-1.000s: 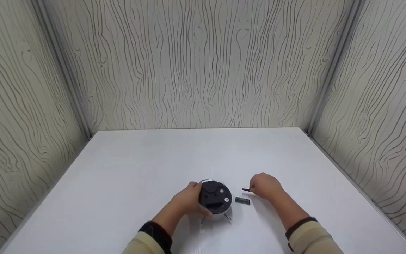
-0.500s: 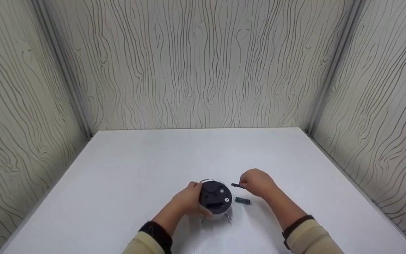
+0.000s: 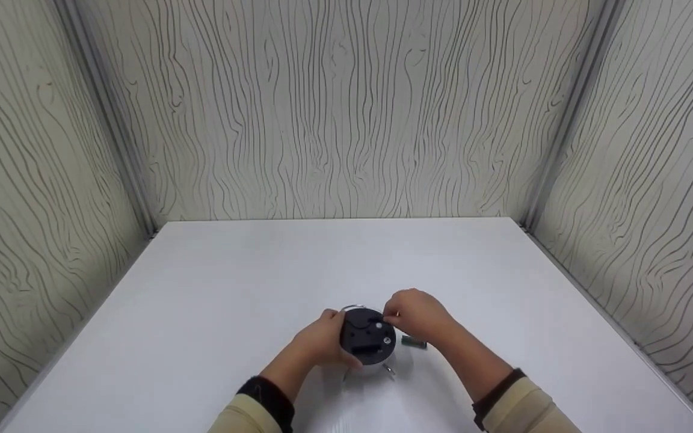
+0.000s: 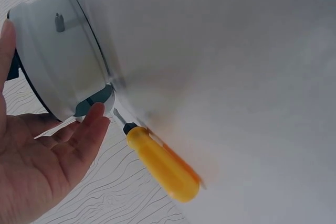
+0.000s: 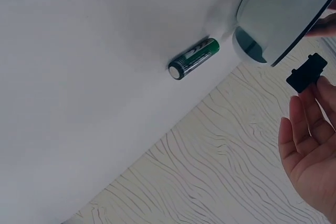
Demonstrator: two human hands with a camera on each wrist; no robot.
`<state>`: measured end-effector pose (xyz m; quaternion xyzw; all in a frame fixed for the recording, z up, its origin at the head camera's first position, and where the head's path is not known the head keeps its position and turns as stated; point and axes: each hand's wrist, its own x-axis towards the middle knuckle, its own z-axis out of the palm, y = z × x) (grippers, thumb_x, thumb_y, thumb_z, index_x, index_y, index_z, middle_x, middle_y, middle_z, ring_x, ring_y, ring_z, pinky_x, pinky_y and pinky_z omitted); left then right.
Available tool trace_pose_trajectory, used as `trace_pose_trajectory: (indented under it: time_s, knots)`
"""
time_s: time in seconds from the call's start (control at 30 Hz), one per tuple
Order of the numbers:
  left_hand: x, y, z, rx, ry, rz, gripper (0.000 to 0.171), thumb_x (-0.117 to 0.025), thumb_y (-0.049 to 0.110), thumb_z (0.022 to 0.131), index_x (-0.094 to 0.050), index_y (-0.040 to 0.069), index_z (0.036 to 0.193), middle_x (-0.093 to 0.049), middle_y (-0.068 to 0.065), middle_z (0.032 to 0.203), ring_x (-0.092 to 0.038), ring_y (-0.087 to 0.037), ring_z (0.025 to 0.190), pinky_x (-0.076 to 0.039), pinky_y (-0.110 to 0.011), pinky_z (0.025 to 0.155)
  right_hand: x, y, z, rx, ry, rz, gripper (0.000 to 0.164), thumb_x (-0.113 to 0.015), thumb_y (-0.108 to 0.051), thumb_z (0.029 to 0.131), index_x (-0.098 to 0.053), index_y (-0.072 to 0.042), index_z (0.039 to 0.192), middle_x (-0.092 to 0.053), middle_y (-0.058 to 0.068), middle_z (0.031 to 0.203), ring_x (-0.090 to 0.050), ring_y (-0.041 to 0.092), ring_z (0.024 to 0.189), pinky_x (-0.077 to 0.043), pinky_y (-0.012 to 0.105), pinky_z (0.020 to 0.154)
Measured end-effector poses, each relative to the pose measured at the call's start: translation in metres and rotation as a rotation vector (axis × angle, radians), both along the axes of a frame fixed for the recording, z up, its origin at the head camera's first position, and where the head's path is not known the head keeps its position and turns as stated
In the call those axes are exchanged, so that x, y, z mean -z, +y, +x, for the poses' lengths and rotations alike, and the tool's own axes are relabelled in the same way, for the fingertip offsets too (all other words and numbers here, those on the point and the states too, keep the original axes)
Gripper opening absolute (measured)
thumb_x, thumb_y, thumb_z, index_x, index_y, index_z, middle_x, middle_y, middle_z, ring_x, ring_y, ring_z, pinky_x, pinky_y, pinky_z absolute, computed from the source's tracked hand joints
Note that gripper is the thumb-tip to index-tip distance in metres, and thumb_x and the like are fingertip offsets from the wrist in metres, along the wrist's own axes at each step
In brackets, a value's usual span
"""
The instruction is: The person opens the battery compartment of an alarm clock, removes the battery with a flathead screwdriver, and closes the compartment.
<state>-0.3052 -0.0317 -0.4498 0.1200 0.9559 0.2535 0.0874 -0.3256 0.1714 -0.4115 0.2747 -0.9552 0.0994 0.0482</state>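
Observation:
The alarm clock lies with its round black back and battery slot facing up, its white body on the white table. My left hand grips it by the left edge. Thumb and fingers of my right hand pinch a small black battery cover with little tabs, close over the upper right of the clock's back. A green and black battery rests on the table just right of the clock, partly covered by my right hand in the head view.
In the left wrist view a screwdriver with a yellow handle lies on the table beside the clock. Wood-grain patterned panels enclose the white tabletop at the back and both sides.
My right hand has moved left with the battery cover, from beside the battery to over the clock's back. The left hand and clock have stayed in place.

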Motion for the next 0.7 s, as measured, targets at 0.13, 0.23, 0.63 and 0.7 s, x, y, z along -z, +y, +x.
trace_pose_trajectory:
  time_s: [0.13, 0.23, 0.63, 0.7]
  knots:
    - [-0.001, 0.000, 0.000, 0.003, -0.006, -0.004, 0.103, -0.085, 0.046, 0.053, -0.039, 0.010, 0.137, -0.043, -0.011, 0.131, -0.047, -0.031, 0.118, -0.039, -0.047, 0.096, -0.002, -0.007, 0.006, -0.014, -0.010, 0.004, 0.008, -0.067, -0.019, 0.082, -0.073, -0.015, 0.080, -0.062, -0.009, 0.074, -0.054, 0.008, 0.071, -0.049, 0.030, 0.067]
    - [0.000, 0.001, -0.001, -0.006, -0.018, -0.008, 0.104, -0.085, 0.047, 0.052, -0.039, 0.010, 0.137, -0.042, -0.011, 0.132, -0.046, -0.031, 0.119, -0.039, -0.047, 0.097, -0.003, -0.011, 0.011, -0.027, -0.016, 0.005, 0.007, -0.067, -0.019, 0.081, -0.073, -0.015, 0.080, -0.060, -0.010, 0.073, -0.053, 0.007, 0.069, -0.049, 0.030, 0.066]
    - [-0.001, 0.000, -0.001, 0.011, -0.003, -0.025, 0.102, -0.084, 0.048, 0.053, -0.039, 0.011, 0.136, -0.044, -0.010, 0.129, -0.049, -0.029, 0.115, -0.042, -0.045, 0.094, -0.001, -0.020, 0.019, -0.073, -0.003, 0.035, 0.007, -0.067, -0.017, 0.080, -0.072, -0.017, 0.077, -0.057, -0.011, 0.068, -0.050, 0.007, 0.065, -0.048, 0.028, 0.064]
    - [-0.001, 0.000, 0.000, 0.022, 0.011, -0.026, 0.100, -0.084, 0.046, 0.054, -0.039, 0.011, 0.136, -0.045, -0.010, 0.127, -0.050, -0.029, 0.113, -0.042, -0.045, 0.093, 0.000, -0.022, 0.019, -0.082, 0.004, 0.043, 0.007, -0.066, -0.016, 0.079, -0.072, -0.018, 0.076, -0.057, -0.011, 0.069, -0.050, 0.007, 0.066, -0.048, 0.029, 0.065]
